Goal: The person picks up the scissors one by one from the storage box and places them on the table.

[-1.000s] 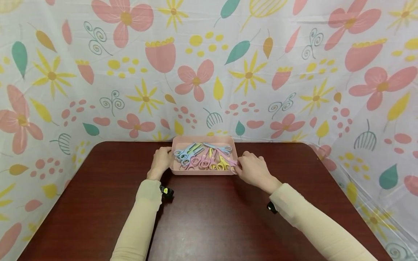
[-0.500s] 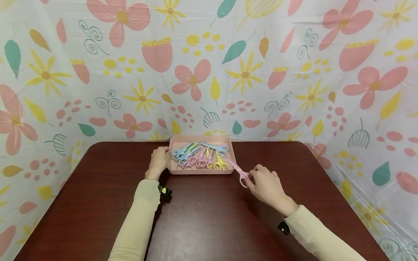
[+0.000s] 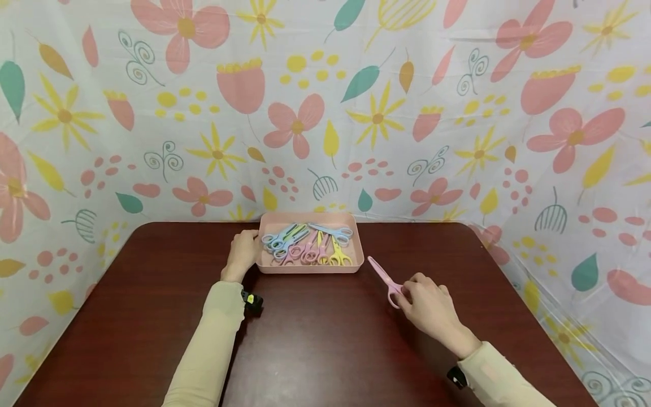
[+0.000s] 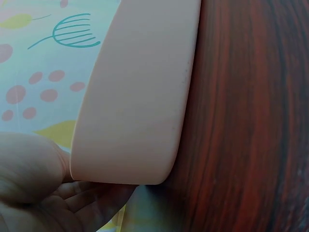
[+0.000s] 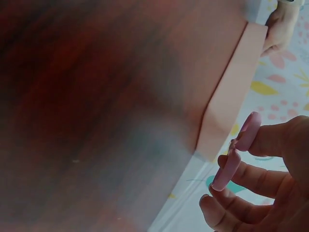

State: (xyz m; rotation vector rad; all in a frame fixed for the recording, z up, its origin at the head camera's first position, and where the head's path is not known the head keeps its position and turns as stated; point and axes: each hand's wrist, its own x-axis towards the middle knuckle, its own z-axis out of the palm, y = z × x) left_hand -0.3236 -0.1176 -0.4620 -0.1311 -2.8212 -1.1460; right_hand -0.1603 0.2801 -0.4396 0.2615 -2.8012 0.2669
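The pink tray (image 3: 310, 269) stands at the back of the table, holding several blue, pink, yellow and green scissors (image 3: 290, 240). My left hand (image 3: 242, 254) is at the tray's left end; in the left wrist view the thumb and fingers (image 4: 96, 200) lie against the end of the tray wall (image 4: 135, 96). Right of the tray, my right hand (image 3: 432, 308) pinches pink scissors (image 3: 383, 277) by the handle, blades pointing up and left. The right wrist view shows the pink handle loops (image 5: 248, 131) between thumb and fingers.
The dark wooden table (image 3: 310, 339) extends in front of the tray and to both sides. Behind it hangs a white curtain (image 3: 315, 186) with pink, yellow and green flower and leaf prints.
My right hand has moved right and toward the near edge, drawing the pink scissors out of the tray. My left hand has stayed at the tray's left end.
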